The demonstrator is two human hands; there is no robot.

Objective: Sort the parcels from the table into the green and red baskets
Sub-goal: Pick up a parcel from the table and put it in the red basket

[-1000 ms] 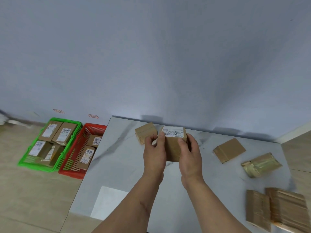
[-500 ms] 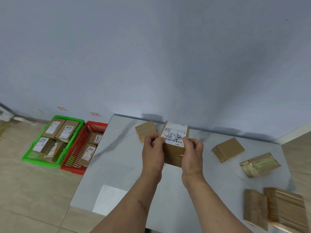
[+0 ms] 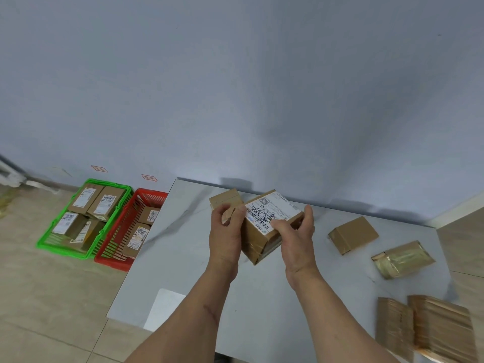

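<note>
Four parcels already lying in the green basket [image 3: 43,241], labels up; at least two more visible in the red basket [image 3: 104,255] beside it, both baskets on the floor left of the table [image 3: 183,271]. One labelled parcel [image 3: 264,226] held above the table, tilted, label turned toward the camera. Left hand [image 3: 226,234] curled around its left end; right hand [image 3: 294,239] gripping its right side, thumb on the label. Probably reading the label to choose a basket, so not yet sorted. Still left on the table: one small box [image 3: 226,199] just behind the left hand, one plain box [image 3: 353,238], one shiny wrapped packet [image 3: 403,259], two flat taped parcels [image 3: 424,331] at the near right corner. Roughly half done, judging by these counts.
</note>
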